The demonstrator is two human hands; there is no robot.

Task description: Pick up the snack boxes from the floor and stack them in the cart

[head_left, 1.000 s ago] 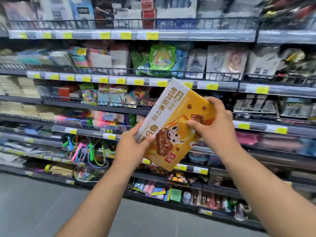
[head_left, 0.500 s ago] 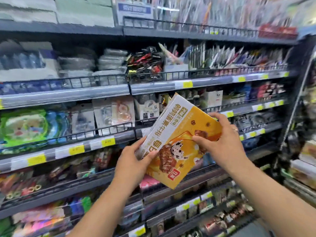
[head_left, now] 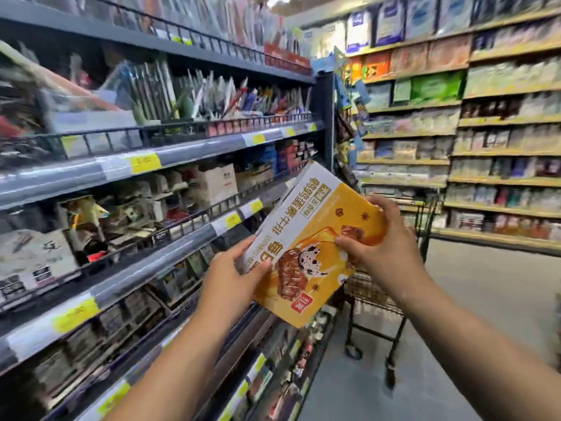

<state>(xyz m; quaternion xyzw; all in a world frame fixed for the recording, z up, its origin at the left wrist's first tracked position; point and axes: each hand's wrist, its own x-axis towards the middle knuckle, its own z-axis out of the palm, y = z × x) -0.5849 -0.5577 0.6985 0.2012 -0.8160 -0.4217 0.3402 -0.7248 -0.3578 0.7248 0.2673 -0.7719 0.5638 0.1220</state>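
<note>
Fingers (head_left: 243, 249) of the left hand (head_left: 233, 281) are curled round the lower left corner of the snack box (head_left: 306, 226), with the thumb pressed flat on its printed face. The right hand (head_left: 385, 259) grips the opposite side: its fingers wrap over the right edge and its thumb pinches down on the front. Both hands are thus clamped on the one box. It is held up in the air, clear of the floor (head_left: 491, 299) and tilted so that its top leans away to the right. Its face is orange-yellow with a white band of print along the left edge, a picture of brown meat pieces and a speckled egg in the middle, and a small red logo near the bottom corner. Just behind and below the box stands the cart (head_left: 376, 302), a dark wire basket on a black frame with a wheel on the floor. The box and the right wrist hide much of it, and what lies inside cannot be told. On the left run grey store shelves (head_left: 188, 150) crowded with blurred goods and fronted with yellow price tags (head_left: 145, 162). Across the aisle, well apart, rises a wall of yellow-edged shelving (head_left: 455, 133) filled with packets.
</note>
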